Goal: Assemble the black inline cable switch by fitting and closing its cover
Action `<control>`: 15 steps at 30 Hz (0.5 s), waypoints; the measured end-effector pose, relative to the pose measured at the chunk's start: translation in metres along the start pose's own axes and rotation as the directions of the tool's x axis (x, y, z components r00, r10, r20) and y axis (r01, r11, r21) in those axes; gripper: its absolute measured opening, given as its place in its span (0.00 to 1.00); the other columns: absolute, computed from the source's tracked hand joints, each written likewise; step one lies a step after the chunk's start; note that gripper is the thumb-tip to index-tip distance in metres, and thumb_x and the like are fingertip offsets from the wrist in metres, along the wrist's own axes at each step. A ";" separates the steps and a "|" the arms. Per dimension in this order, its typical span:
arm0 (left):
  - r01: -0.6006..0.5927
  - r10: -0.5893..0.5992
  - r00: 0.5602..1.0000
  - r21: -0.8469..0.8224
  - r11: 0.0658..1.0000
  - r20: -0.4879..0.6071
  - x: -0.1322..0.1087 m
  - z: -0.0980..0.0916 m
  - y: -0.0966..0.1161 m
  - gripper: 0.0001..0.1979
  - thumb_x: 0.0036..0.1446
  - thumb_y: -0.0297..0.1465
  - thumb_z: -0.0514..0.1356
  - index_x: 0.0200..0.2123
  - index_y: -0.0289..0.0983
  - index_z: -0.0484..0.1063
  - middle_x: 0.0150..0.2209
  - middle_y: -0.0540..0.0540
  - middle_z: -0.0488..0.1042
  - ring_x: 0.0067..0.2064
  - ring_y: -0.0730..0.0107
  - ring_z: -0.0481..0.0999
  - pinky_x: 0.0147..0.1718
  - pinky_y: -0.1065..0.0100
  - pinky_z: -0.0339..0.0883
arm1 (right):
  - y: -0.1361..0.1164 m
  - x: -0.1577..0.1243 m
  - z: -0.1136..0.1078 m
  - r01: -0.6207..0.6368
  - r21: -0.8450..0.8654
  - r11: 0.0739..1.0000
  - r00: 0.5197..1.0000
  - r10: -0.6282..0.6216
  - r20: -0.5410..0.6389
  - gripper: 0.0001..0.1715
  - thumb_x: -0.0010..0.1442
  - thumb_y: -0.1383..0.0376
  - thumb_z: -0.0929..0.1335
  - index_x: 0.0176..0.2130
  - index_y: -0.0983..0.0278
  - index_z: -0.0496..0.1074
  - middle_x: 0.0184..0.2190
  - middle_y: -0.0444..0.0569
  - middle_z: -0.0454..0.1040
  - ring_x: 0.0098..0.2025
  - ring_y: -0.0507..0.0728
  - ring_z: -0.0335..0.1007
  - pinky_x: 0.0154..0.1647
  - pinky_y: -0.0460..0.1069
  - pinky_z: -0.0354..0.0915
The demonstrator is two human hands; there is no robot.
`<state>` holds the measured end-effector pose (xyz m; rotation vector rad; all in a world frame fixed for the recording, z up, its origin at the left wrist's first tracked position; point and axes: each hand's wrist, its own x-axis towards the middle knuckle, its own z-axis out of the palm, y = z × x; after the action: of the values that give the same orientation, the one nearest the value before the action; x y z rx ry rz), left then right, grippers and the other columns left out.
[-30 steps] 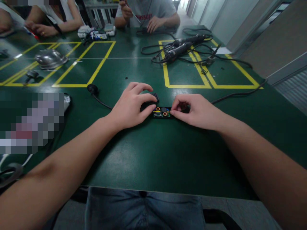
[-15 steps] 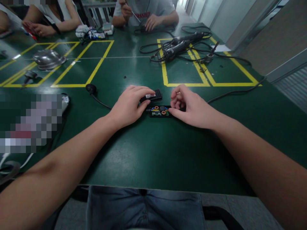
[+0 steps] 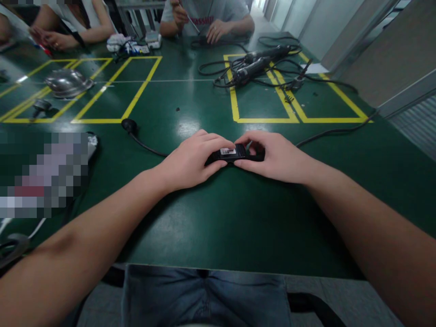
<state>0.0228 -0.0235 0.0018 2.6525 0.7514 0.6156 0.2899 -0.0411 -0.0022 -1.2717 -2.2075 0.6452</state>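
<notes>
My left hand (image 3: 189,161) holds a black cover (image 3: 229,151) with a white label, fingers on top and thumb along the near edge. The cover lies over the small black case, hiding the circuit board inside. From the other side, my right hand (image 3: 277,156) grips the case's right end, thumb at the near edge and index finger on the far edge. Whether cover and case sit flush, I cannot tell. A black cord leads left to a plug (image 3: 129,126), and another cable (image 3: 330,131) runs right from behind my right hand.
Black corded tools (image 3: 252,70) lie tangled at the back right, within yellow tape outlines. A shiny metal bowl-like part (image 3: 68,84) and a small metal piece (image 3: 41,108) are at the left. Two or more people sit across the green table (image 3: 204,227).
The cover has come down toward me and right, onto the case, and the exposed circuit board is now hidden. My right hand's fingers have closed around the case's right end.
</notes>
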 end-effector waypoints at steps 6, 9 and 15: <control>0.050 -0.050 0.999 -0.017 0.999 0.011 -0.001 -0.002 0.002 0.17 0.72 0.33 0.66 0.61 0.39 0.82 0.56 0.41 0.88 0.58 0.52 0.84 0.63 0.52 0.73 | -0.001 -0.001 -0.001 -0.028 -0.018 0.999 0.999 0.029 0.016 0.19 0.58 0.53 0.79 0.46 0.59 0.82 0.38 0.49 0.82 0.37 0.62 0.75 0.40 0.55 0.65; 0.075 -0.075 0.997 -0.012 0.997 0.022 0.000 -0.004 0.001 0.18 0.71 0.34 0.68 0.61 0.40 0.82 0.56 0.42 0.88 0.58 0.52 0.84 0.63 0.52 0.73 | -0.001 -0.001 -0.002 -0.039 -0.017 0.999 0.999 0.040 0.029 0.20 0.57 0.52 0.80 0.46 0.59 0.82 0.38 0.49 0.82 0.37 0.62 0.75 0.40 0.55 0.66; 0.102 -0.101 0.995 -0.028 0.994 0.022 0.000 -0.006 -0.001 0.20 0.68 0.34 0.72 0.62 0.41 0.83 0.55 0.43 0.88 0.56 0.53 0.85 0.62 0.54 0.75 | -0.002 -0.001 -0.001 0.002 -0.035 0.999 1.000 -0.001 0.018 0.20 0.58 0.51 0.80 0.46 0.58 0.82 0.40 0.50 0.83 0.38 0.63 0.76 0.41 0.56 0.67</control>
<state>0.0197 -0.0212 0.0069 2.5723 0.8589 0.5668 0.2903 -0.0424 -0.0003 -1.2867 -2.2429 0.6220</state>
